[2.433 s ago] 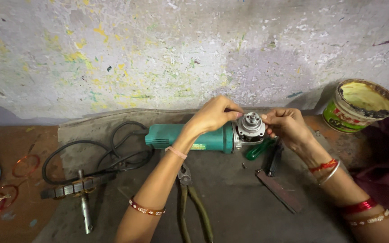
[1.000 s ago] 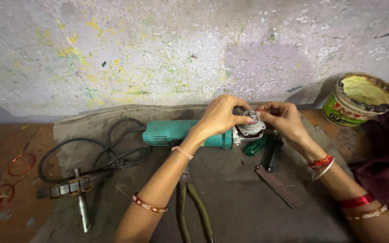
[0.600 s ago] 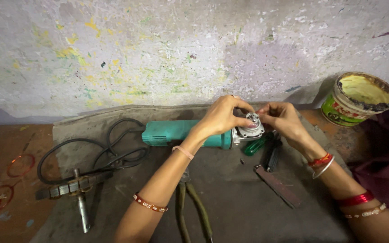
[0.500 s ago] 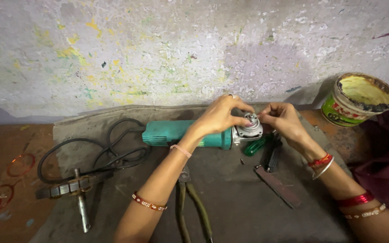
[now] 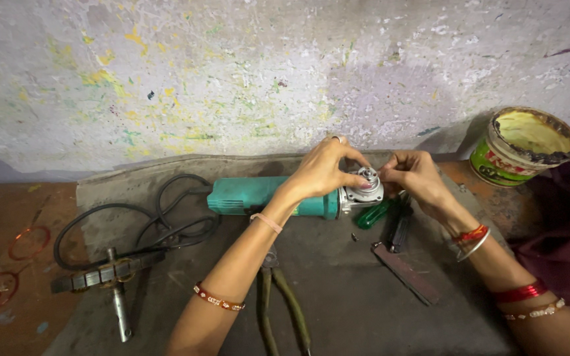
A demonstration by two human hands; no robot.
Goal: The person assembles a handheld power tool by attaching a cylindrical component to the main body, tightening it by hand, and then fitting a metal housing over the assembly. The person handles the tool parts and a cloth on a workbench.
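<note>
Little has changed: our left hand [image 5: 324, 173] still grips the grinder [image 5: 278, 196], right hand [image 5: 415, 179] fingers still pinching its metal head [image 5: 364, 184].

Teal matt plastic grinder body [image 5: 258, 196] with bare dull metal head [image 5: 364, 188] lies on rough grey cloth [image 5: 357, 296].
</note>
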